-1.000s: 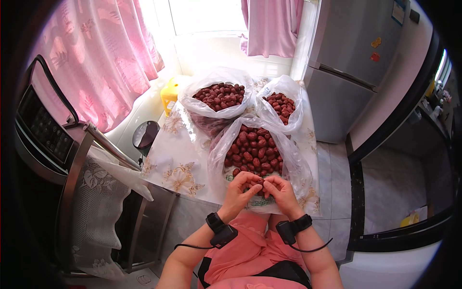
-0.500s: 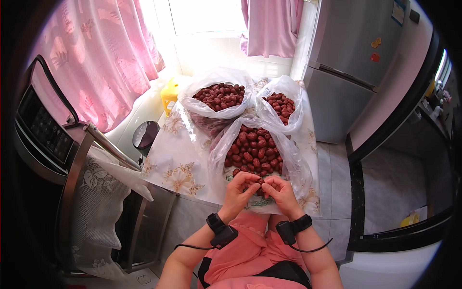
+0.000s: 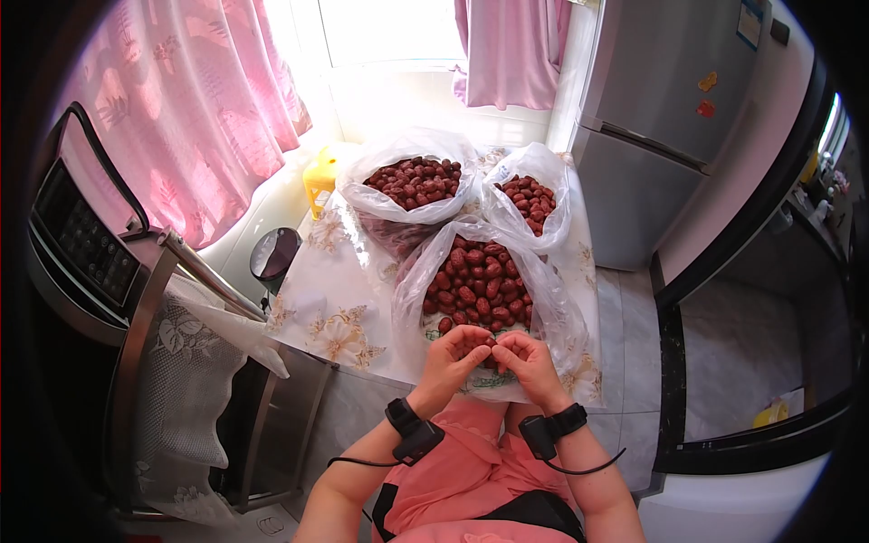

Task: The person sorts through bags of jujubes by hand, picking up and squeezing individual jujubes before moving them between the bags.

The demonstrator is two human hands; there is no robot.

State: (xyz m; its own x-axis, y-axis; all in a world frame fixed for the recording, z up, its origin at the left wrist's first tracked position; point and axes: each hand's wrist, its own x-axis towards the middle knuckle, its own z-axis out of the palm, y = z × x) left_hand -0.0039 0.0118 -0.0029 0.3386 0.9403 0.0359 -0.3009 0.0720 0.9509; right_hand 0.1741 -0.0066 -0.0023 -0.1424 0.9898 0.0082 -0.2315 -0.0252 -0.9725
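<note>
My left hand and my right hand meet at the near mouth of the front plastic bag. Both are closed, thumbs and fingertips pinched together on a red date, which the fingers mostly cover. Just beyond them, wrinkled dark red dates fill that clear bag. One lone date lies close to my left fingers. Behind stand a large bag of dates at the back left and a smaller bag of dates at the back right.
The bags rest on a table with a flowered cloth. A yellow stool and a dark round-lidded bin stand left of it. A grey fridge is at the right, a lace-covered appliance at the left.
My hands stay nearly in place; the fingertips have drawn closer together, covering more of the date. The left wrist has shifted slightly.
</note>
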